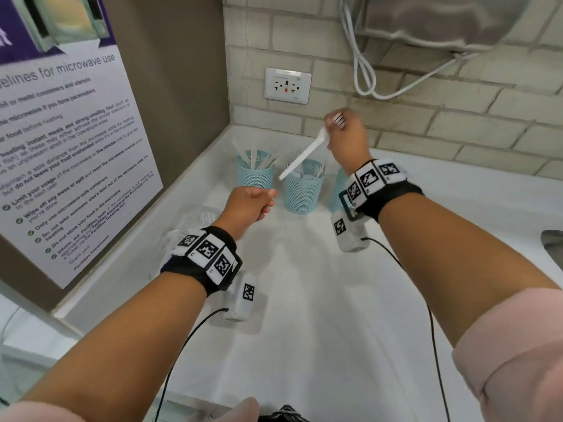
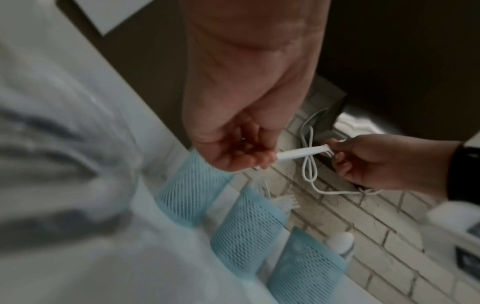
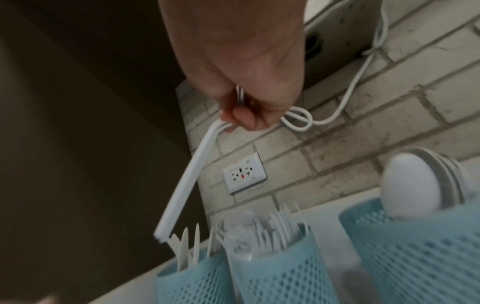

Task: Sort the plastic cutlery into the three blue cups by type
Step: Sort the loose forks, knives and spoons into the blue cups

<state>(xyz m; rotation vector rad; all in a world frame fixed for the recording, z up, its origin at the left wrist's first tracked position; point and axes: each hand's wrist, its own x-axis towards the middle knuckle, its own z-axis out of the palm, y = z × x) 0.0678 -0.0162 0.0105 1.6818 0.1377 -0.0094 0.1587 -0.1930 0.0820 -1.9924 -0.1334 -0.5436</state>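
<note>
Three blue mesh cups stand in a row at the back of the white counter [image 1: 304, 284]. The left cup [image 1: 254, 175] holds knives, the middle cup [image 1: 301, 193] forks, and the right cup [image 3: 415, 253] spoons; in the head view my right wrist half hides that one. My right hand [image 1: 333, 126] is raised above the middle cup and grips a white plastic fork [image 1: 304, 155] near its tines, the handle slanting down to the left. The left hand [image 1: 266, 199] hovers loosely curled just below the handle's end, and I see nothing held in it.
A crumpled clear wrapper [image 1: 195, 220] lies on the counter by my left wrist. A poster [image 1: 61, 147] covers the left wall. On the brick wall are a socket [image 1: 288, 85] and a looped white cable [image 1: 362, 65]. A sink's edge [image 1: 553, 242] shows at far right.
</note>
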